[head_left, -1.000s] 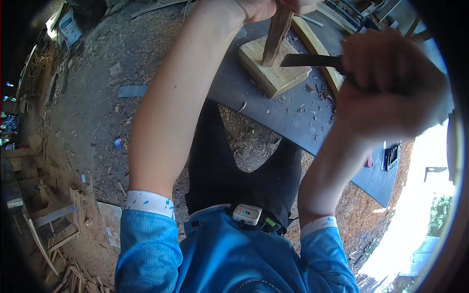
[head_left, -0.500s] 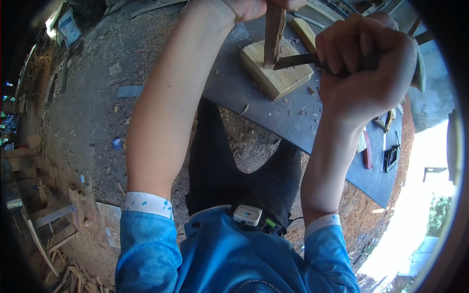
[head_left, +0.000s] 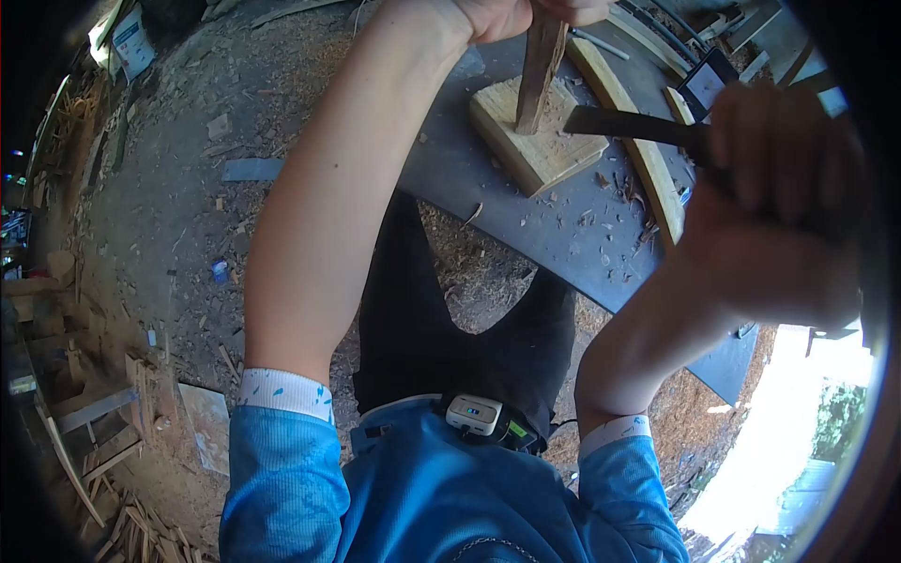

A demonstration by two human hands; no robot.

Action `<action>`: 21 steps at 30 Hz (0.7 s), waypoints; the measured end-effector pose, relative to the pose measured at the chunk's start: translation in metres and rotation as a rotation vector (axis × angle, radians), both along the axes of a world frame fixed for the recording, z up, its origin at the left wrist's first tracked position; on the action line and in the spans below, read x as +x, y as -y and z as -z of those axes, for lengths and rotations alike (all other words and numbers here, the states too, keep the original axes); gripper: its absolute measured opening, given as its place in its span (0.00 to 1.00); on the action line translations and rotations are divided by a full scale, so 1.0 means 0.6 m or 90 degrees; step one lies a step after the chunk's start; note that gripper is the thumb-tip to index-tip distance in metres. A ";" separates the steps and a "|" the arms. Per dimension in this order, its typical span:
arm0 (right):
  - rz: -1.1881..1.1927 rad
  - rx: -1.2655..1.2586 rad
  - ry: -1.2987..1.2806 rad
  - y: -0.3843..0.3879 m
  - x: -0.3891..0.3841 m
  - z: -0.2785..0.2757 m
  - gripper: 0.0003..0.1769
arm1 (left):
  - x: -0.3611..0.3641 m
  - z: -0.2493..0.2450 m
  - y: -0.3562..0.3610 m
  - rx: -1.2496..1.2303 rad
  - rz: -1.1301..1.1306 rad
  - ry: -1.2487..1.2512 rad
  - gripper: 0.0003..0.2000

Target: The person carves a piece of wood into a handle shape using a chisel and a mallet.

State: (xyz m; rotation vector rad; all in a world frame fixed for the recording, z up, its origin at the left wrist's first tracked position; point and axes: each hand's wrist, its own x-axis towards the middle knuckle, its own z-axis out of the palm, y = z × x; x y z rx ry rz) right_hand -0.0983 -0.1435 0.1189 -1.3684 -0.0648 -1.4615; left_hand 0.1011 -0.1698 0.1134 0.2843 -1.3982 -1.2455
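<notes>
Since the earlier frame the right hand (head_left: 784,202) has pulled back to the right and dropped, so the dark blade (head_left: 633,125) it grips no longer meets the foot of the stick (head_left: 542,70); its tip now sits just beside it, apart.

The dark grey worktop (head_left: 526,216) runs slantwise across the view. The right hand is blurred, fist clenched around the blade's handle over the worktop's right part, forearm raised from a blue sleeve. The left hand (head_left: 516,14), partly cut off by the top edge, is closed around the stick's upper end, arm stretched long and straight.

1 pale, square wood block (head_left: 544,145) lies near the worktop's left edge, its top face nicked. A curved wooden strip (head_left: 648,178) lies just right of it. The flat blade points left, roughly level. The stick is reddish-brown and rough, standing nearly upright on the block. Small chips (head_left: 601,220) litter the worktop near the block.
</notes>
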 end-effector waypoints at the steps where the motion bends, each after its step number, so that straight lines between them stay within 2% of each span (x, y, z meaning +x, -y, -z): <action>1: -0.034 -0.014 0.015 0.005 -0.010 -0.002 0.18 | 0.005 0.002 0.004 -0.006 0.009 0.002 0.28; 2: -0.218 -0.052 0.030 0.018 0.013 -0.003 0.19 | 0.006 0.001 0.006 -0.016 0.021 0.005 0.28; 3: 0.293 0.033 -0.105 -0.007 0.039 0.019 0.19 | 0.006 -0.001 0.007 -0.006 0.010 0.002 0.28; 5: 0.069 0.008 -0.078 0.016 0.057 0.035 0.18 | 0.001 0.000 0.005 0.017 -0.011 -0.003 0.28; 6: 0.131 0.012 -0.081 0.012 0.054 0.042 0.17 | 0.003 -0.002 0.004 0.007 0.001 0.001 0.28; 9: 0.033 -0.045 -0.080 0.010 0.012 0.016 0.16 | -0.003 -0.003 0.005 -0.010 0.021 0.008 0.28; 10: -0.068 -0.044 -0.043 0.024 -0.016 0.006 0.17 | -0.005 -0.003 0.003 -0.008 0.008 0.013 0.28; 11: -0.227 -0.127 -0.002 0.046 -0.025 -0.005 0.17 | -0.005 -0.003 0.000 -0.004 -0.005 0.019 0.28; 13: -0.216 -0.060 0.038 0.036 -0.019 0.010 0.18 | -0.005 -0.005 -0.001 0.010 0.000 0.019 0.28; 15: 0.101 0.004 -0.103 0.038 0.051 0.066 0.18 | -0.012 -0.009 -0.007 0.034 -0.034 0.022 0.29; 18: 0.096 0.031 -0.067 0.010 0.051 0.046 0.18 | -0.017 -0.006 0.005 0.013 -0.010 0.031 0.29; 19: 0.116 -0.012 -0.064 0.002 0.040 0.034 0.18 | -0.018 -0.010 0.004 0.013 -0.020 0.030 0.29; 21: -0.024 -0.038 -0.036 0.012 -0.013 0.005 0.18 | -0.018 -0.008 -0.003 0.024 -0.047 0.023 0.29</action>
